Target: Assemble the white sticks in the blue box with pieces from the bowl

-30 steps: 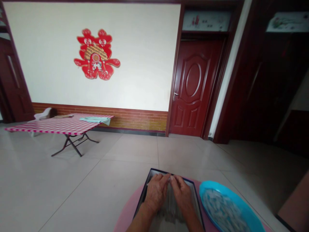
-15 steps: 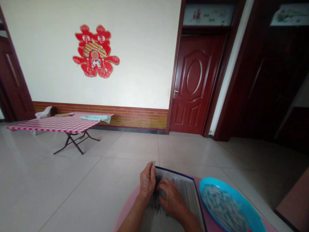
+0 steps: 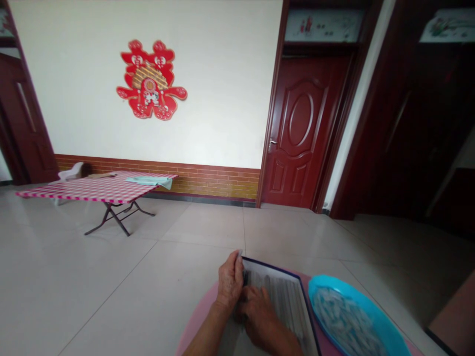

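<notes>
At the left edge of a shallow dark-rimmed box (image 3: 309,316), my left hand (image 3: 229,281) is closed, with the tip of a small pale piece (image 3: 240,252) showing above its fingers. My right hand (image 3: 260,314) lies low over the box, right beside the left, its fingers curled inward. What those fingers hold, if anything, is hidden. Long thin grey strips (image 3: 285,296) lie side by side along the right part of the box. Some dark strands (image 3: 245,278) show between my two hands.
The box rests on a pink round surface (image 3: 196,321). To its right, a bright blue basin (image 3: 389,329) holds many whitish-grey pieces (image 3: 345,316). Farther off stand a folding table (image 3: 92,190) with a checked cover, a pale chair (image 3: 72,171) and a red door (image 3: 300,128).
My right hand has moved slightly down and in toward my left, its fingers more curled and covering most of the dark strands. My left hand keeps its grip. The view has shifted slightly.
</notes>
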Available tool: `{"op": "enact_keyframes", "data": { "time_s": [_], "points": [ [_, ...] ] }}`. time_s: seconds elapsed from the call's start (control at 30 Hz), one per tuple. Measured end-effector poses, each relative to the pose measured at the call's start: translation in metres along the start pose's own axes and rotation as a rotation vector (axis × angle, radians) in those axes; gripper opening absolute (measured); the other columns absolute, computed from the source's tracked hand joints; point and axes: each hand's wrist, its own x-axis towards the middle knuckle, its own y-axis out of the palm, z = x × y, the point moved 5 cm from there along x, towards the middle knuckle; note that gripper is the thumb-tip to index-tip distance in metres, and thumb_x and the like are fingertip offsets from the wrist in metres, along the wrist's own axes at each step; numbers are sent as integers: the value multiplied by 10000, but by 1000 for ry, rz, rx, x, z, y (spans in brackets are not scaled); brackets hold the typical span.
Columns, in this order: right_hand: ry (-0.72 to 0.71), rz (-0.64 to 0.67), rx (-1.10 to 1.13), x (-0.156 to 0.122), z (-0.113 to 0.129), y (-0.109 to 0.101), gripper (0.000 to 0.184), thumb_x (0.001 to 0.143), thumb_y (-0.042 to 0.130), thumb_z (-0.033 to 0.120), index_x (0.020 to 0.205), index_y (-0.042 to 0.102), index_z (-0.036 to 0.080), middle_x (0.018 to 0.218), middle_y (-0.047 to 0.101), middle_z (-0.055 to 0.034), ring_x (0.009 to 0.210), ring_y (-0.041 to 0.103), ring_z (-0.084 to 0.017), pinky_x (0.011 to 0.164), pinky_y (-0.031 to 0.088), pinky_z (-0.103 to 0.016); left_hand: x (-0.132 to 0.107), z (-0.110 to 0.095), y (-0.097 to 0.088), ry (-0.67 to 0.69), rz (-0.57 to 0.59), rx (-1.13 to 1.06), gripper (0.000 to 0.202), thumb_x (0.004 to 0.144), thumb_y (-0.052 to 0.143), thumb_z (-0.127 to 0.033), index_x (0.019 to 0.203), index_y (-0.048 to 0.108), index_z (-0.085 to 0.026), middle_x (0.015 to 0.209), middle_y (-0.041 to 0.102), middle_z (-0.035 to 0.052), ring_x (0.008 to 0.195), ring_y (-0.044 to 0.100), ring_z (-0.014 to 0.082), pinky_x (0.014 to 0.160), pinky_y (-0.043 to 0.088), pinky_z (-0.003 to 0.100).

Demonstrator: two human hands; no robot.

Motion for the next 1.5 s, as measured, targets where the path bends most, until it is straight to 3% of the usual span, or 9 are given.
{"op": "enact_keyframes", "data": {
  "time_s": [0.2, 0.37, 0.47, 0.6, 0.7, 0.8, 0.93, 1.2, 1.5],
  "points": [
    [-26, -87, 25, 3, -2, -5, 226, 721, 516, 114, 814, 693, 219, 1038, 620, -70, 1044, 486, -236, 921, 322, -378, -2, -2, 3, 9, 37, -7, 367, 928, 356, -402, 1022, 612, -157, 702, 634, 32, 643, 588, 148, 616, 476, 241],
    [-51, -319, 230, 6, -7, -31, 221, 739, 485, 149, 871, 649, 216, 956, 646, -64, 944, 557, -219, 857, 407, -350, -3, 0, 4, 10, 38, 28, 374, 928, 349, -384, 1044, 610, -143, 766, 669, 64, 698, 617, 164, 660, 495, 264],
    [51, -557, 402, 3, -19, -51, 161, 798, 468, 245, 836, 622, 214, 869, 660, -53, 856, 593, -206, 798, 449, -325, -2, -1, 4, 31, 43, 26, 384, 928, 354, -376, 1105, 610, -150, 815, 691, 67, 714, 631, 165, 679, 507, 269],
    [321, -961, 589, -13, -49, -70, 216, 786, 538, 395, 868, 603, 206, 864, 671, -56, 854, 609, -214, 799, 466, -327, -4, -6, 9, 63, 122, 44, 392, 932, 361, -354, 1183, 591, -160, 826, 713, 58, 729, 655, 163, 706, 519, 267],
    [473, -1218, 759, -28, -73, -73, 265, 771, 558, 446, 892, 563, 210, 828, 651, -22, 807, 612, -189, 765, 484, -318, -9, -13, 16, 144, 194, 94, 357, 926, 370, -316, 1144, 608, -165, 930, 722, 79, 842, 671, 177, 800, 515, 289],
    [542, -1361, 978, -36, -91, -70, 272, 763, 573, 447, 900, 532, 215, 786, 618, 22, 716, 606, -141, 688, 503, -276, -14, -15, 25, 199, 263, 177, 328, 910, 382, -279, 1106, 617, -162, 963, 721, 91, 877, 673, 198, 840, 511, 326],
    [563, -1420, 1110, -39, -100, -67, 254, 748, 590, 422, 884, 534, 215, 807, 611, 35, 697, 602, -107, 656, 508, -234, -19, -12, 34, 197, 354, 260, 302, 894, 407, -261, 1081, 631, -183, 947, 728, 74, 857, 681, 219, 810, 523, 346],
    [567, -1452, 1118, -41, -106, -64, 278, 727, 620, 421, 896, 545, 213, 825, 618, 31, 680, 603, -97, 642, 519, -226, -19, -12, 34, 211, 355, 312, 307, 900, 409, -263, 1092, 641, -201, 991, 725, 69, 910, 676, 214, 836, 513, 313],
    [625, -1323, 1105, -36, -98, -63, 337, 690, 628, 452, 909, 559, 206, 779, 628, 27, 670, 612, -118, 621, 522, -234, -24, -18, 38, 287, 444, 242, 290, 882, 430, -249, 1069, 650, -213, 981, 724, 60, 906, 670, 207, 828, 508, 313]
  ]
}}
